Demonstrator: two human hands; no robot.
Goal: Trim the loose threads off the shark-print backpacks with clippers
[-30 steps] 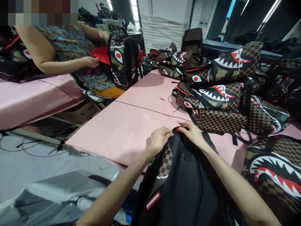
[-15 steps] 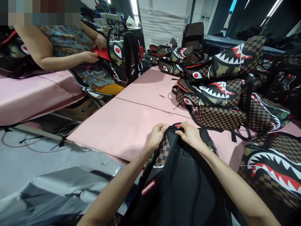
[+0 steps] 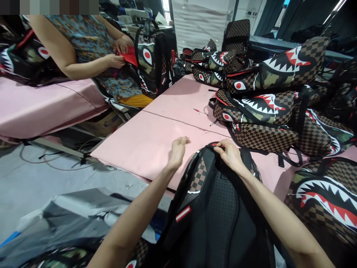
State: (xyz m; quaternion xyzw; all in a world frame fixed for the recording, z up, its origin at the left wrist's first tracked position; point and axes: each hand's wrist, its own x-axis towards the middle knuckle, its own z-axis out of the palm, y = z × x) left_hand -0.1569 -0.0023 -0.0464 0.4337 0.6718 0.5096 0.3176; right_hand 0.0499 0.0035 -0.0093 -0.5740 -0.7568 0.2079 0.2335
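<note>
Counts, left to right: one shark-face backpack (image 3: 22, 61) on the left tabletop (image 3: 52, 106); one co-worker (image 3: 86, 44) in a patterned sleeveless top, two hands on red fabric (image 3: 129, 56) at one upright camouflage backpack (image 3: 153, 61), beyond the far-left edge of the main tabletop (image 3: 134, 141). One cardboard box (image 3: 107, 124) lower down, between the two tabletops. Grey sheeting (image 3: 75, 208) below the main tabletop's near-left corner.

Left hand (image 3: 177, 152): above the main tabletop near its near edge, apart from the held bag; fingers bent and close together, slightly blurred. Cannot tell whether the tips meet or pinch anything small.

One black backpack (image 3: 220, 223) in hand, back panel toward the wearer, top reaching over the near edge; support below not visible. Matte black; perforated centre strip; brown-and-black check panel to the left with a jagged white lower border; bit of red at the top rim.

Right hand (image 3: 229, 154): fingers closed on that top rim, gripping it.

One slim red-and-white pen-like item (image 3: 200, 111) mid-tabletop. Along the right edge, at least eight check-pattern backpacks (image 3: 253, 106), several with shark teeth, three with red eyes; overlap and dark prevent a full count.

Labels: one red, white-bordered patch (image 3: 183, 214) on the black backpack and a small red tag (image 3: 163, 80) on the upright one; lettering too small to read on both.
</note>
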